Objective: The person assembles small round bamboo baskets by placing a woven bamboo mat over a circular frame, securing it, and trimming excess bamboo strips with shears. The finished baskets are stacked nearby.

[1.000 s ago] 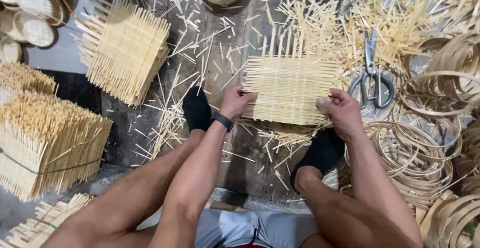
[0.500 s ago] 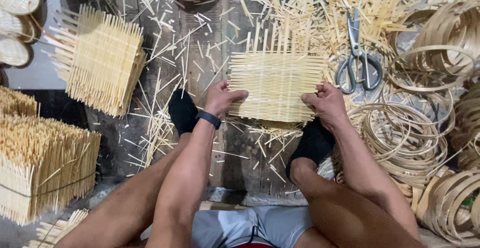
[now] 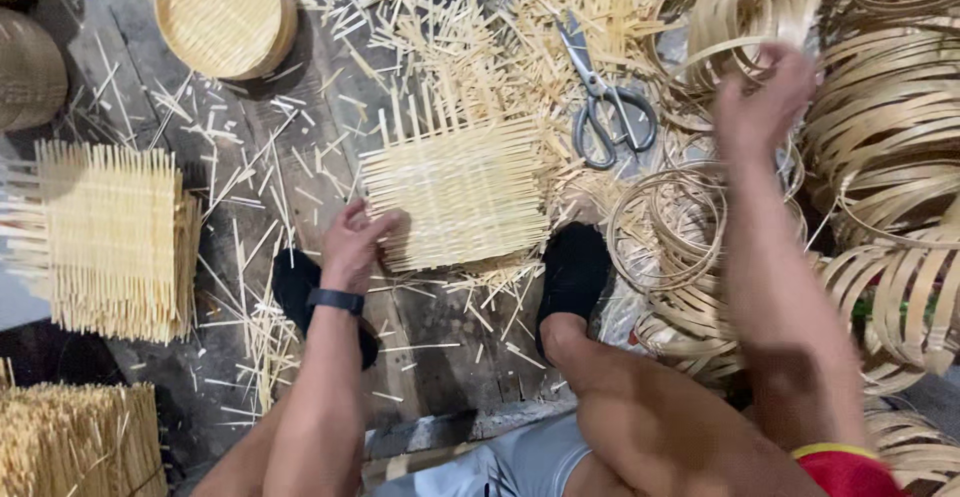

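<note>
A square woven mat of pale bamboo strips (image 3: 455, 192) lies on the dark wooden floor between my two black-socked feet. My left hand (image 3: 355, 247), with a dark band on its wrist, rests on the mat's left edge and holds it down. My right hand (image 3: 760, 97) is raised to the upper right, blurred, reaching in among the coiled bamboo hoops (image 3: 880, 107); whether it grips one cannot be made out. Grey scissors (image 3: 605, 107) lie just beyond the mat, left of that hand.
A stack of finished woven mats (image 3: 110, 237) sits at the left, with bundled sticks (image 3: 70, 442) below it. A round woven tray (image 3: 225, 12) lies at the top. Loose strips litter the floor. More hoops (image 3: 680, 247) lie beside my right leg.
My right hand has left the mat's right edge and swung up and right to the hoops. The view has shifted right. My left hand stays on the mat.
</note>
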